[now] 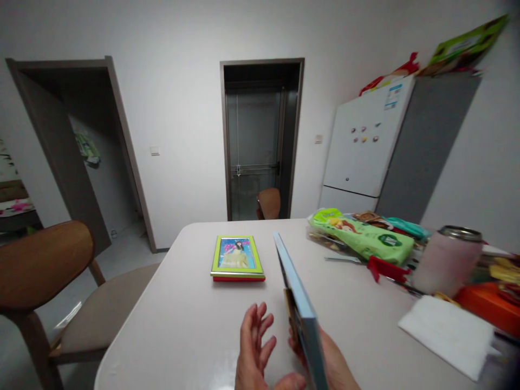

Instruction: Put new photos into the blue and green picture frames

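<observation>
My right hand (335,357) grips a light-blue picture frame (298,287), held upright and seen almost edge-on over the near part of the table. Its backing, with a brownish piece like a stand, turns left. Just left of it, my left hand (255,352) is open, fingers apart and slightly curled; its thumb reaches close to the frame's lower end, and I cannot tell whether they touch. Farther back on the white table (174,309) lies a green picture frame (238,254) holding a photo of a person in a pale dress, on top of a red frame-like item (239,279).
At the right of the table are a green packet (365,233), a pink jar (444,260) with a metal lid, a red-handled tool (388,268), white tissue (447,330) and an orange box (491,303). A wooden chair (52,265) stands left; a fridge (365,141) is behind.
</observation>
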`<state>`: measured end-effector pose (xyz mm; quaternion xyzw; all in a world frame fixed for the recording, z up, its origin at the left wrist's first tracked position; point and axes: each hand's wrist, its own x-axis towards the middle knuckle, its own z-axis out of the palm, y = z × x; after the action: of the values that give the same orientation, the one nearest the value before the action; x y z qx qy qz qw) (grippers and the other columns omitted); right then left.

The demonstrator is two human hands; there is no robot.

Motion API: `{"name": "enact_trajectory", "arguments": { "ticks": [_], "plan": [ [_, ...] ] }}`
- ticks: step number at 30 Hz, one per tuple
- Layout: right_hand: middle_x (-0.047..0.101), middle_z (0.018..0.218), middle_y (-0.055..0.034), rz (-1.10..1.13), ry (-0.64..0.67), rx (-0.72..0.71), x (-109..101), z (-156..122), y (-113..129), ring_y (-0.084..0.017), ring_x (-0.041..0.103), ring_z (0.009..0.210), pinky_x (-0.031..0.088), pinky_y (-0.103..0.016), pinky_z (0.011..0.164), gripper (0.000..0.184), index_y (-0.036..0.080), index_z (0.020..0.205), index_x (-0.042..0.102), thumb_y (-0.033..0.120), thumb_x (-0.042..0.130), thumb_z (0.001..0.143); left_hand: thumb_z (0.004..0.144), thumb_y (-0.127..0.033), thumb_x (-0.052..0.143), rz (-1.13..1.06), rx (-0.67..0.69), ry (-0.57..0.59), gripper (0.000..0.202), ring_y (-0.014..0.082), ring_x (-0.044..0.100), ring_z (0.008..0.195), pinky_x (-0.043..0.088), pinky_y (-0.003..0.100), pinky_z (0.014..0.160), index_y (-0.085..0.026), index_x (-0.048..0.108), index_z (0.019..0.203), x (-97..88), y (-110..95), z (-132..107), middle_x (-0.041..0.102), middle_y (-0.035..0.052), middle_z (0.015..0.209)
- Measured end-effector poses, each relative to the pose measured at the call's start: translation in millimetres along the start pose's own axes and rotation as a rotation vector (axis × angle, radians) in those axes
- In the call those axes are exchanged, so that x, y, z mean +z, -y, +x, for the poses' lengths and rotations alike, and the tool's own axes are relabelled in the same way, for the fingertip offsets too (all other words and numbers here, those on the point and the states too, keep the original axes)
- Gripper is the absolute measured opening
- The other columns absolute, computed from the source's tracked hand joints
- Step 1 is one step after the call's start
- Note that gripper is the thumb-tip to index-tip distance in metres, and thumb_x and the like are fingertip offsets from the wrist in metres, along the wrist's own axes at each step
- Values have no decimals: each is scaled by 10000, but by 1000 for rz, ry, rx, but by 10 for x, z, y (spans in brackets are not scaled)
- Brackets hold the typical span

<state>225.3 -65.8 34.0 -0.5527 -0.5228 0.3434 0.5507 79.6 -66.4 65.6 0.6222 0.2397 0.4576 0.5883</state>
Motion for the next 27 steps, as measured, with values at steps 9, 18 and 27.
{"name": "enact_trajectory", "arguments": {
  "ticks": [9, 18, 27],
  "plan": [
    [665, 693, -38, -577, -227, 259, -1650, 616, -261, -200, 623, 665, 458, -273, 586, 516, 94, 1144, 466, 352, 450, 697, 586, -61, 506, 126, -283, 33, 705, 166, 487, 1052, 379, 210, 872, -98, 269, 1249, 582, 389, 560, 484, 83, 1203],
    [660, 865, -115, -989, -248, 270, -1861, 890, -505, -258, 584, 854, 411, -317, 735, 459, 85, 1085, 536, 306, 421, 698, 489, 18, 514, 435, -226, 12, 624, 222, 428, 1061, 259, 287, 948, -97, 494, 1102, 768, 508, 820, 509, 95, 1126],
    [567, 1068, -138, -1137, -142, -65, -800, 1043, -166, -254, 499, 984, 342, -382, 849, 371, 135, 1057, 540, 272, 363, 762, 584, -95, 576, 255, -313, -226, 538, 201, 480, 1029, 338, 269, 886, -97, 459, 1109, -124, 712, 807, 518, 106, 1125]
  ]
}}
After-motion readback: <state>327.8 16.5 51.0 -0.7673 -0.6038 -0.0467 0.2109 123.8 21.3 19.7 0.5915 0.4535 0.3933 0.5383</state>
